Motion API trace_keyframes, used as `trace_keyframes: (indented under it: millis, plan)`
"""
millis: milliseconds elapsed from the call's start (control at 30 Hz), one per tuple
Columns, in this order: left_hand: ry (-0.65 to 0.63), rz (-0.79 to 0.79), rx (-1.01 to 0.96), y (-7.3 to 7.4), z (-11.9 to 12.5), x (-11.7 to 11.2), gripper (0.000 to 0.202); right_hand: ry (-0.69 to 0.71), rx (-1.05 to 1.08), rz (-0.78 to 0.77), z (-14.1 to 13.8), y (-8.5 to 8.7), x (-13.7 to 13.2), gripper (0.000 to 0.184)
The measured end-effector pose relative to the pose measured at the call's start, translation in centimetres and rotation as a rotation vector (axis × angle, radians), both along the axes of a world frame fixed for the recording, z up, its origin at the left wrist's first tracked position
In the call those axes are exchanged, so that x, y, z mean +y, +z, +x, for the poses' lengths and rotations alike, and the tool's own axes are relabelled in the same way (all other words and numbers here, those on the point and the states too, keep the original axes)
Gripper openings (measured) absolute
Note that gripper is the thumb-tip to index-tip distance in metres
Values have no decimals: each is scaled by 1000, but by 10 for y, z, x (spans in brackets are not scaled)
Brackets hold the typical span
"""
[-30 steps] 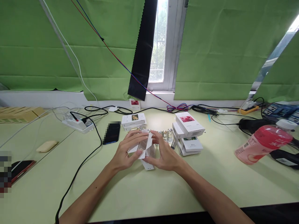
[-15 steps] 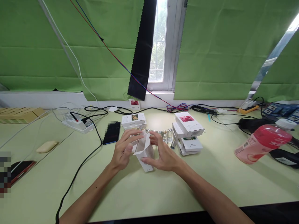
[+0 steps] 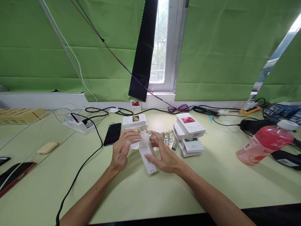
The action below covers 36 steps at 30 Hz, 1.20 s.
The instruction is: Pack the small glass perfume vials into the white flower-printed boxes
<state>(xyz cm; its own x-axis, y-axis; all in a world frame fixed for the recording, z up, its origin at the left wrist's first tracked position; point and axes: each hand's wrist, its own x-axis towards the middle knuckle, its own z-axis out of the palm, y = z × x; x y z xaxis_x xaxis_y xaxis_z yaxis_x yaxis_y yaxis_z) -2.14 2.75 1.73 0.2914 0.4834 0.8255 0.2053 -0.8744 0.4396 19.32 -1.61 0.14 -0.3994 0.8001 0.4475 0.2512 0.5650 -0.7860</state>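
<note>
A narrow white carton [image 3: 146,155] stands tilted above the table, its top end open and its flaps sticking out. My right hand [image 3: 163,158] grips it from the right, thumb on the front face and fingers behind. My left hand [image 3: 122,152] is at the top left, its curled fingers at the raised flaps; part of their contact is hidden. Behind the hands, several small glass bottles [image 3: 166,137] stand in a row, partly covered by my fingers. A small dark cylinder [image 3: 174,146] lies beside them.
White boxes [image 3: 191,125] are piled at the right, and another white box [image 3: 134,121] lies behind my left hand. A phone [image 3: 112,134], a black cable [image 3: 88,157] and a power strip [image 3: 78,124] are at the left. A pink drink bottle [image 3: 263,144] leans at the far right.
The carton has turned slightly, with its lower end shifted right and its flaps less spread. My left fingers have drawn back a little to the left. My right hand keeps its hold.
</note>
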Motion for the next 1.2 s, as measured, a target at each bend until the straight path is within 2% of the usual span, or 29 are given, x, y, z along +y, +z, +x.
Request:
trace_keyframes:
  millis: [233,467,700,1200]
  plan:
    - [-81,-45,63,2,0,1,44,4,12,-13,1,3,-1,79]
    - [-137,-79,13,-1,0,2,45,14,3,-3,1,1,0,80]
    - [-155,-148,-5,-4,-1,3,47,40,0,6,1,2,-1,79]
    - [-137,-265,84,3,1,-2,55,77,-36,-38,0,3,-2,75]
